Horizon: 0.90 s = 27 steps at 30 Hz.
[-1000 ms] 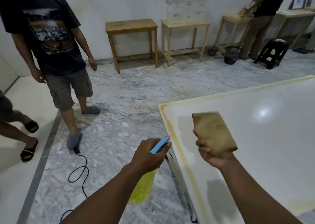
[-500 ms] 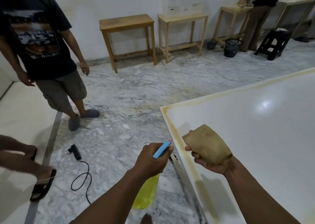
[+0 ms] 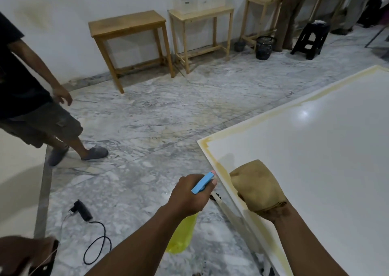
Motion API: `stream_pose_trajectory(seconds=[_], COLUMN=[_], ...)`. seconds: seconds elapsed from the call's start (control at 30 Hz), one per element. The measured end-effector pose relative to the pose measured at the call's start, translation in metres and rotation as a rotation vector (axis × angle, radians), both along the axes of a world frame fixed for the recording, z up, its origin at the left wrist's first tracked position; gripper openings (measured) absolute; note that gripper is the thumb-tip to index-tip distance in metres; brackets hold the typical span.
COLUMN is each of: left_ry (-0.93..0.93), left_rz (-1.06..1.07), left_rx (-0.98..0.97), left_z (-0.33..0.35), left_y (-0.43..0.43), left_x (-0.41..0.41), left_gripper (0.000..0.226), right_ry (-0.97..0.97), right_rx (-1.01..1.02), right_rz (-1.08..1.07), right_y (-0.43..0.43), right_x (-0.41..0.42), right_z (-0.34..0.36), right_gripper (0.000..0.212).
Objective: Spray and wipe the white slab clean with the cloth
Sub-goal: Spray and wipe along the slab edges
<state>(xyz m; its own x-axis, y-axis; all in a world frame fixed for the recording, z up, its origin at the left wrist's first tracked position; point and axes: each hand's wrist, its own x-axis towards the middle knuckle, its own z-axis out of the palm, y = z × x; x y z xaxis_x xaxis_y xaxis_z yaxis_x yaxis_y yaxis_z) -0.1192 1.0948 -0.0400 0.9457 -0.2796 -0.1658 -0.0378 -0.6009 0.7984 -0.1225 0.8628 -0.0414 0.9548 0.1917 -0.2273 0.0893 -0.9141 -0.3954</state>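
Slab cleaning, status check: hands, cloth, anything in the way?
Left hand shut on spray bottle, off the slab's edge. Right hand shut on cloth, at the stained corner. Nothing lying on the slab.

Tan cloth [image 3: 257, 185], yellow-edged white slab [image 3: 315, 149]

slab [image 3: 315, 160]: 1 | cloth [image 3: 257, 186]: 1 | spray bottle [image 3: 185, 231]: 1 | wooden tables [image 3: 128, 24]: 3 | stool [image 3: 311, 39]: 1 | baskets [image 3: 264, 46]: 1
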Motion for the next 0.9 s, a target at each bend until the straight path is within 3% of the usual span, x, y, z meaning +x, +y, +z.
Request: stream_pose_trajectory(seconds=[0.1,0.17,0.33,0.4,0.47,0.53,0.7,0.8,0.9], left_ry=[0.023,0.042,0.054,0.048,0.048,0.044,0.003,-0.053,-0.102], left_rz=[-0.011,-0.018,-0.026,-0.027,-0.031,-0.046,-0.109,-0.145,-0.189], left_rx=[0.024,0.015,-0.021,-0.017,-0.013,-0.003,0.064,0.107,0.127], left_z=[-0.001,-0.002,-0.003,-0.004,-0.005,-0.003,0.007,0.015,0.020], left_y=[0.004,0.005,0.004,0.002,-0.001,-0.007,-0.025,-0.039,-0.050], left_x=[0.011,0.014,0.016,0.014,0.009,0.003,-0.018,-0.036,-0.054], left_gripper=[0.047,0.047,0.052,0.054,0.056,0.054,0.048,0.056,0.057], right_ry=[0.087,0.297,0.329,0.396,0.353,0.295,0.536,0.532,0.525], right_rx=[0.605,1.090,1.927,2.162,2.222,2.208,2.073,2.004,1.968], right_rz=[-0.244,-0.495,-0.865,-0.878,-0.879,-0.923,-0.996,-1.022,-1.051], right_y=[0.001,-0.005,-0.004,-0.001,-0.001,-0.008,-0.030,-0.036,-0.042], right_x=[-0.010,-0.015,-0.019,-0.020,-0.023,-0.028,-0.043,-0.057,-0.071], right_z=[-0.005,-0.017,-0.019,-0.015,-0.011,-0.013,-0.002,0.006,0.006], right_gripper=[0.036,0.053,0.093,0.071,0.065,0.083,0.059,0.046,0.048])
